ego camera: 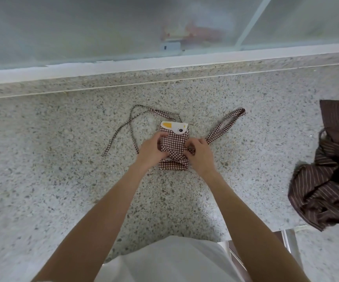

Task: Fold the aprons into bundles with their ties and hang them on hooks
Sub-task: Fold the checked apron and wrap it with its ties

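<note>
A brown-and-white checked apron (174, 139) lies folded into a small upright bundle on the speckled stone counter (62, 180), with a white and yellow animal patch at its top. My left hand (152, 149) grips the bundle's left edge. My right hand (199, 155) pinches the checked fabric on its right side. A thin tie (121, 129) trails off to the left, and a wide neck loop (227, 124) lies out to the right. A second apron (327, 176), dark brown with thin stripes, sits crumpled at the counter's right edge.
A frosted glass window with a white sill (123, 66) runs along the back of the counter. A metal edge (286, 241) shows below the counter at the lower right. My white garment (174, 261) fills the bottom centre.
</note>
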Tool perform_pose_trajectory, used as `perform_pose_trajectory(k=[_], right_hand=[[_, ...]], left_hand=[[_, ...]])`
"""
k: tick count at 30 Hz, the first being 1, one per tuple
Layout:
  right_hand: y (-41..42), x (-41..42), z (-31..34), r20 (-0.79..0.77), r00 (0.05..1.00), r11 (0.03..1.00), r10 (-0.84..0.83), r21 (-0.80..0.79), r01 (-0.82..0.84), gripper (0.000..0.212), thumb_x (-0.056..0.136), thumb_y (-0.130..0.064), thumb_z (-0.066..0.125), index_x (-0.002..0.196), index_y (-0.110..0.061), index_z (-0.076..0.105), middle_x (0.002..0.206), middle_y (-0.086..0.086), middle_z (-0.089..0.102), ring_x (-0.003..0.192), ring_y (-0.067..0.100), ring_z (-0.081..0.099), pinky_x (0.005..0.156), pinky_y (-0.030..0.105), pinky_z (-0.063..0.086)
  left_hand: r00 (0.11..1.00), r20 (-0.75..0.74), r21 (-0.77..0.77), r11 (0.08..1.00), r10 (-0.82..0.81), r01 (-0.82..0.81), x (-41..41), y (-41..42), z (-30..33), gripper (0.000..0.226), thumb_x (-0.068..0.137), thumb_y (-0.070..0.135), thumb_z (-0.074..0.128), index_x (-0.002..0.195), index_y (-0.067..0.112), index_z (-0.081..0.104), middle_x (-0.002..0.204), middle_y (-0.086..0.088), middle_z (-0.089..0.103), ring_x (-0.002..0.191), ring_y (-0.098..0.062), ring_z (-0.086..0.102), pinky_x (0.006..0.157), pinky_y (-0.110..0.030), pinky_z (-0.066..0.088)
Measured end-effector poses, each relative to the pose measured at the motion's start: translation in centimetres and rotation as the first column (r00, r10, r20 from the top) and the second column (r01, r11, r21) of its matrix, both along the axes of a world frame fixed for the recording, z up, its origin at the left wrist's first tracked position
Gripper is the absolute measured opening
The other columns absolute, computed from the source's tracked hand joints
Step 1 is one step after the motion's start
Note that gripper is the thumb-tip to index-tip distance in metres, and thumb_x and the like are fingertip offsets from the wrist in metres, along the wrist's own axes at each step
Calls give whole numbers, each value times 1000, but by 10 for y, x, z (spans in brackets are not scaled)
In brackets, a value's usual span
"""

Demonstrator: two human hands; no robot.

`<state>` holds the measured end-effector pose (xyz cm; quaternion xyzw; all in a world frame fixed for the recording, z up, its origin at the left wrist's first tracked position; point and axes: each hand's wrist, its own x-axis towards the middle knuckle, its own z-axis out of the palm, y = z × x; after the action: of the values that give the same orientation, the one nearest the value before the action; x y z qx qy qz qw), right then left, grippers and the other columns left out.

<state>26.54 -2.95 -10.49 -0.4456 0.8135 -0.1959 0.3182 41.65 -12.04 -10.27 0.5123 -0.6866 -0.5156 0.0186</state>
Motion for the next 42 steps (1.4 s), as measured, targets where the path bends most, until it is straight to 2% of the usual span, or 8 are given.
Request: perform_pose_trajectory(k=[9,13,17,24,30,34,38,42], right_hand=[[4,4,10,414,907,978,-74,-150,148,52,80,4,62,116,-28,39,117,4,57,107,22,56,79,32,53],[9,7,14,-67,997,956,44,-287,-61,50,78,-2,67,124,-18,53,118,0,61,105,20,52,84,30,45],[28,7,7,-506,859,896,72,-346,-279,30,77,-10,72,106,-12,66,93,5,65,91,28,54,79,39,48],[58,8,-4,-593,764,857,255,-227,-462,38,83,-41,65,110,-14,59,130,5,55,128,23,43,104,42,34],[50,6,-7,-463,850,897,250,-221,-384,35,74,-24,76,107,-18,66,110,-4,67,114,20,51,99,41,38],[32,3,26,-74,991,969,112,-213,-125,29,80,-26,71,104,-9,67,101,4,69,96,20,61,85,35,50],[22,0,71,227,974,986,28,-168,11,28,87,-29,63,106,-8,62,94,-4,65,84,14,62,73,25,50],[27,2,110,550,820,938,-159,-177,300,27,86,-23,64,109,-9,63,100,0,69,91,13,66,75,23,53]], left_hand=[[960,-229,70,986,161,-149,6,-2,14,56,71,-5,72,113,28,56,114,5,62,107,-9,58,77,-10,47],[990,-119,-300,953,-70,31,14,7,21,55,73,7,75,123,21,56,115,2,63,99,-11,59,82,-18,47],[986,33,-524,837,-163,156,21,21,11,41,72,12,77,111,19,66,99,-4,62,81,-20,60,73,-34,52],[943,80,-666,686,-324,293,32,38,-1,31,67,15,73,97,13,64,115,0,63,110,-21,57,99,-34,37],[946,25,-501,814,-324,292,34,31,-1,29,75,14,74,101,16,63,101,3,68,92,-18,63,88,-38,49],[985,-170,-149,989,-25,-1,32,19,17,29,84,27,67,110,19,57,103,11,63,92,-5,61,83,-20,49],[855,-369,273,921,366,-276,25,18,51,28,97,35,40,114,19,56,110,4,62,95,-3,62,83,-16,48],[724,-505,551,821,470,-148,24,35,78,34,95,32,40,120,12,53,114,-2,65,101,-14,63,91,-25,49]])
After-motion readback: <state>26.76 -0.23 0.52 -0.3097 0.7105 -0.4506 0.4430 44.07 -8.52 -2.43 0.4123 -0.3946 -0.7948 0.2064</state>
